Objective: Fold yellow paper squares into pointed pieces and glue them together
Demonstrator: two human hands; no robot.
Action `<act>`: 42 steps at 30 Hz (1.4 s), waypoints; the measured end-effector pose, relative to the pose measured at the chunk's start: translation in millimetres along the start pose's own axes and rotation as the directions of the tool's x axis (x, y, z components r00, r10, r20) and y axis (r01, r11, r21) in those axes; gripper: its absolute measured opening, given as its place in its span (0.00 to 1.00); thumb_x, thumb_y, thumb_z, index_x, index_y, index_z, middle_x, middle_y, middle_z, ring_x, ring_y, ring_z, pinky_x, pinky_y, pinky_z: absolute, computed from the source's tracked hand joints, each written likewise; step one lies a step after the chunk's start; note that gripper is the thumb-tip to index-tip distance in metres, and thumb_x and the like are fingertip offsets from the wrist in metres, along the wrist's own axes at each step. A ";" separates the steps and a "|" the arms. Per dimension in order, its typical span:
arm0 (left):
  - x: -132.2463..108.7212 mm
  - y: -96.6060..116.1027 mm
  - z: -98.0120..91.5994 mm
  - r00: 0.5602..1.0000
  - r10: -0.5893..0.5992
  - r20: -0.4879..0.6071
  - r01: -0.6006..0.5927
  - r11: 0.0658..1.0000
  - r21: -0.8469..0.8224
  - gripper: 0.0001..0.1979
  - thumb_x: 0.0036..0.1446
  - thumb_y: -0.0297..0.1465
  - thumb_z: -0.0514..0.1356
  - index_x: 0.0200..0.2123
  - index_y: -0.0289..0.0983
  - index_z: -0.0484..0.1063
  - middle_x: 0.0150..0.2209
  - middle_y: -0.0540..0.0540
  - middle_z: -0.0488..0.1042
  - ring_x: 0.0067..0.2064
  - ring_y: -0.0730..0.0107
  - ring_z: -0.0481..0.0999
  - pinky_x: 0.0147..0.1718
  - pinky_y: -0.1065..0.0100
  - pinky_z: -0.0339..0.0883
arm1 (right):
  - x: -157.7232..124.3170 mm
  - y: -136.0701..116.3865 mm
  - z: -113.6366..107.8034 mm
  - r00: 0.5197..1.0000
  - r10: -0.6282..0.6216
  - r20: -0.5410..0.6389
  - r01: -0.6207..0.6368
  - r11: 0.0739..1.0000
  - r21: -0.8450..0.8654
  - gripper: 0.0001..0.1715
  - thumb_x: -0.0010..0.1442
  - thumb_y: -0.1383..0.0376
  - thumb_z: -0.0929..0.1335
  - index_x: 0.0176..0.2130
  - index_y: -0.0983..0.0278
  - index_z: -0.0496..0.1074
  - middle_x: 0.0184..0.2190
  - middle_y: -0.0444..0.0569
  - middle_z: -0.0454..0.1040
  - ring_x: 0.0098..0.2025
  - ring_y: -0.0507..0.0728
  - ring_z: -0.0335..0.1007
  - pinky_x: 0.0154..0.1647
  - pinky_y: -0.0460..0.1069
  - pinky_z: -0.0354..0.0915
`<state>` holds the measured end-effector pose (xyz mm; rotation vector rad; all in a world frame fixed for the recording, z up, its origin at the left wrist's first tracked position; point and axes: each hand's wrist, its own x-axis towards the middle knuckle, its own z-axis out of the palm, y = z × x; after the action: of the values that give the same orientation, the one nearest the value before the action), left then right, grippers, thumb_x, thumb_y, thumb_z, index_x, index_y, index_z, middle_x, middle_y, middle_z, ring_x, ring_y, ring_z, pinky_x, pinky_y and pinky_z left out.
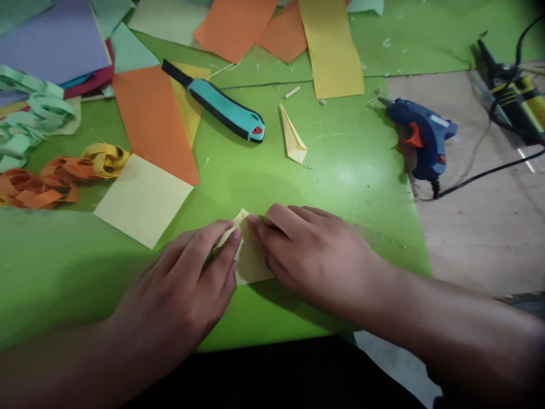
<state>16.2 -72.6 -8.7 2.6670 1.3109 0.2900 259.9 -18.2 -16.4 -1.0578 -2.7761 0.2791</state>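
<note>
A small pale yellow paper piece lies on the green sheet near the table's front edge. My left hand presses its left side, fingertips together on a raised fold. My right hand lies over its right side, fingers bent and pressing down on the paper. Both hands hide much of the piece. A finished folded yellow cone lies farther back, apart from both hands.
A teal utility knife lies behind, next to orange and yellow sheets. A pale yellow square sits left. Paper chains lie at far left. A blue glue gun with its cord is on the right.
</note>
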 end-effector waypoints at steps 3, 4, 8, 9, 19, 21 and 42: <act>1.4 2.0 -4.0 0.997 0.072 -0.014 -0.072 0.997 -0.001 0.19 0.69 0.23 0.60 0.61 0.36 0.73 0.64 0.35 0.76 0.64 0.43 0.76 0.57 0.41 0.78 | 0.4 0.1 -1.4 1.000 -0.004 0.007 0.004 1.000 0.007 0.09 0.73 0.68 0.65 0.45 0.67 0.75 0.38 0.50 0.72 0.32 0.55 0.61 0.32 0.54 0.55; 2.0 2.5 -4.5 0.996 0.088 -0.008 -0.088 0.996 0.003 0.20 0.68 0.23 0.60 0.62 0.35 0.73 0.65 0.35 0.75 0.64 0.42 0.76 0.57 0.40 0.77 | 0.6 0.2 -1.8 1.000 -0.008 0.012 0.007 1.000 0.011 0.09 0.73 0.68 0.65 0.46 0.67 0.76 0.38 0.50 0.72 0.32 0.55 0.61 0.32 0.54 0.55; 2.1 2.9 -2.6 0.995 0.098 0.002 -0.098 0.994 0.052 0.26 0.66 0.24 0.63 0.66 0.31 0.70 0.70 0.31 0.68 0.64 0.41 0.76 0.58 0.41 0.77 | 1.1 0.5 -2.1 1.000 -0.015 0.024 0.014 1.000 0.014 0.09 0.72 0.67 0.66 0.47 0.67 0.76 0.38 0.49 0.72 0.32 0.55 0.61 0.32 0.54 0.56; 1.6 2.7 -1.7 0.995 0.095 0.003 -0.095 0.993 0.066 0.27 0.66 0.25 0.63 0.67 0.30 0.69 0.71 0.30 0.67 0.63 0.41 0.76 0.58 0.41 0.77 | 1.1 0.6 -1.9 1.000 -0.015 0.020 0.014 1.000 0.013 0.09 0.71 0.67 0.66 0.47 0.67 0.76 0.38 0.50 0.72 0.32 0.55 0.61 0.32 0.54 0.56; 0.4 2.6 -1.6 0.995 0.102 0.007 -0.102 0.990 0.102 0.27 0.67 0.26 0.62 0.68 0.26 0.68 0.70 0.28 0.68 0.60 0.41 0.78 0.56 0.42 0.79 | 0.8 0.7 -1.8 1.000 -0.017 0.001 0.017 0.999 0.033 0.09 0.72 0.68 0.65 0.47 0.68 0.76 0.37 0.50 0.72 0.32 0.54 0.62 0.32 0.53 0.55; 0.6 2.7 -1.3 0.995 0.097 0.001 -0.096 0.990 0.101 0.28 0.67 0.26 0.62 0.68 0.26 0.68 0.70 0.28 0.68 0.60 0.41 0.78 0.56 0.42 0.79 | 0.7 0.6 -1.6 1.000 -0.017 -0.005 0.017 0.999 0.033 0.10 0.72 0.68 0.66 0.48 0.68 0.76 0.37 0.50 0.72 0.32 0.54 0.62 0.32 0.53 0.55; -1.8 6.9 4.8 0.999 0.047 0.005 -0.048 0.995 0.088 0.22 0.68 0.25 0.58 0.63 0.33 0.75 0.69 0.32 0.70 0.58 0.44 0.77 0.54 0.43 0.77 | 3.5 -1.2 -2.5 0.999 0.005 -0.038 -0.005 1.000 0.002 0.24 0.75 0.64 0.64 0.66 0.67 0.69 0.38 0.50 0.76 0.33 0.56 0.68 0.32 0.54 0.60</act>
<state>21.5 -78.5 -12.0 2.7734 1.2898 0.2398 257.1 -16.5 -13.3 -1.0581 -2.7395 0.2588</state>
